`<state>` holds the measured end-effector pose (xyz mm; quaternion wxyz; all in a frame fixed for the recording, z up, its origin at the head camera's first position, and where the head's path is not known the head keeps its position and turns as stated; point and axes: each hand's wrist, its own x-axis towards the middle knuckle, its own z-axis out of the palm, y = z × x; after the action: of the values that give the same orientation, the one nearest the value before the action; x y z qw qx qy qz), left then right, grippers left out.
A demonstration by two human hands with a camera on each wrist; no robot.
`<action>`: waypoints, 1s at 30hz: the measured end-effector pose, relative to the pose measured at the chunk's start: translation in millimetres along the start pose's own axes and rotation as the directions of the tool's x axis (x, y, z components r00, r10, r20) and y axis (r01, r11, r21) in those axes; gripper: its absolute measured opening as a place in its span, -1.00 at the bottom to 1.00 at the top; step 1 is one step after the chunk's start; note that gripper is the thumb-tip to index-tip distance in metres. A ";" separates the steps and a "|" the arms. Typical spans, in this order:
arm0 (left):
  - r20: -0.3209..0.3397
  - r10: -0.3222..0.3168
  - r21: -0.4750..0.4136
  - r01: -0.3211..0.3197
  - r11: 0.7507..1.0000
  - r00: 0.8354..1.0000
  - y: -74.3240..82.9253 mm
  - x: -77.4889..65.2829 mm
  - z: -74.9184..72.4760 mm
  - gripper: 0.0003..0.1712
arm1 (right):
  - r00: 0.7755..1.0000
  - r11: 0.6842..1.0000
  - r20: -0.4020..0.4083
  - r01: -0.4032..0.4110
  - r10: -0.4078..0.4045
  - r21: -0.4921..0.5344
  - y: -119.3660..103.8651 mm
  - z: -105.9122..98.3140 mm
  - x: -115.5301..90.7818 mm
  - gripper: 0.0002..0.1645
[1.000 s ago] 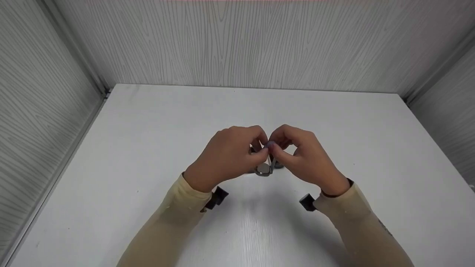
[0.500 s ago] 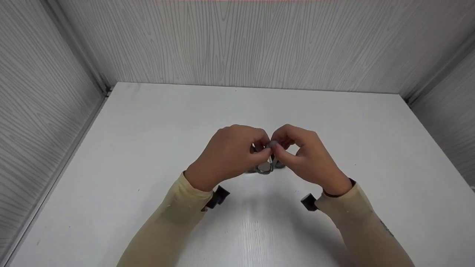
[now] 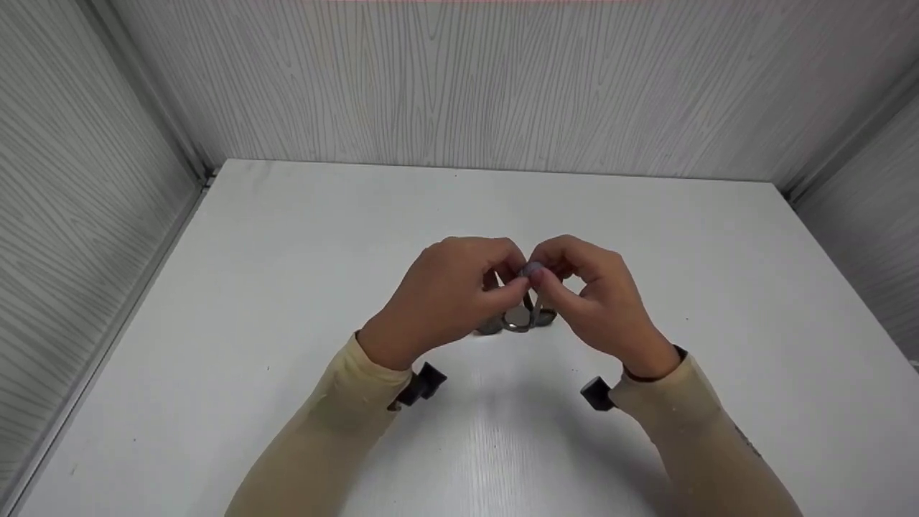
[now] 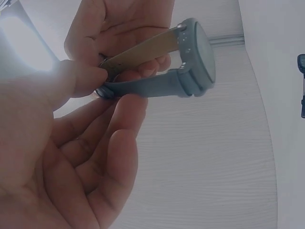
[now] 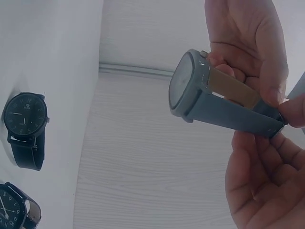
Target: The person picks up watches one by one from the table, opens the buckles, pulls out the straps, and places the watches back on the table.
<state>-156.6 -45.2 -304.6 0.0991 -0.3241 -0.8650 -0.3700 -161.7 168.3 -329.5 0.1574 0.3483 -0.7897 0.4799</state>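
Note:
Between my two hands hangs a wristwatch with a blue-grey strap, tan on its inner side, and a round pale dial. Its strap makes a closed loop, with the case pointing down, away from the fingers. My left hand pinches the strap's buckle end between thumb and fingers. From the other side, my right hand pinches the same end, its thumb tip right against the strap. The fingers partly cover the buckle.
On the white table below the hands lie two dark watches: a black-dialled one and another with white numerals. Wood-grain panels enclose the back and sides.
Both hands have shifted slightly up and to the right in the head view, carrying the watch along. More of the dark watches shows beneath. Both hands keep their pinch on the strap end.

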 end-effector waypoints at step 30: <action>0.087 0.013 0.030 -0.015 0.999 0.996 -4.9 4.7 1.9 -0.88 | 0.996 0.997 0.054 -0.077 0.076 0.012 2.5 -4.0 1.0 -0.85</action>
<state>-163.2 -44.2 -306.8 0.0692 -0.3443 -0.8718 -0.3414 -164.5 172.1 -328.6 0.1153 0.3316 -0.8031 0.4814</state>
